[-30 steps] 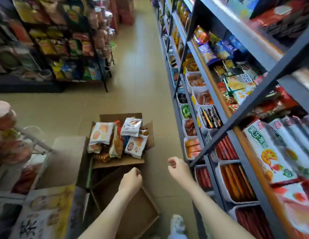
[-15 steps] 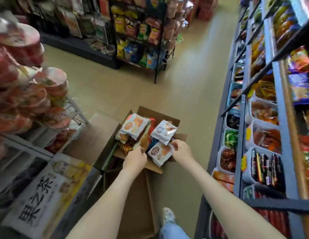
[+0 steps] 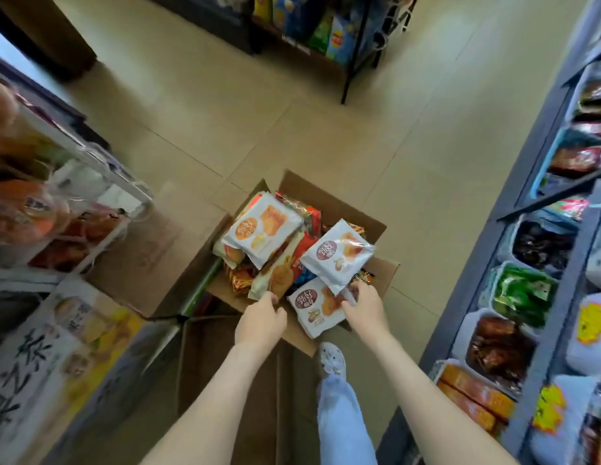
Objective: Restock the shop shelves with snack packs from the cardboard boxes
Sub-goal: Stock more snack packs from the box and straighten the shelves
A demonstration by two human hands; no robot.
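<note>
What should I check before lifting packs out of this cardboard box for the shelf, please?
1. Right hand has a pack: ok, its fingers are at the lower corner of the upper white pack.
2. Left hand has a pack: cannot tell, it touches the tilted beige pack, grip unclear.
3. Other packs stay put: not ok, the lower white pack overhangs the cardboard box edge.
4. Box is steady: cannot tell, it rests on other cartons.
5. Shelf within reach on the right: ok.
6. Free bin space: cannot tell, visible bins look full.
</note>
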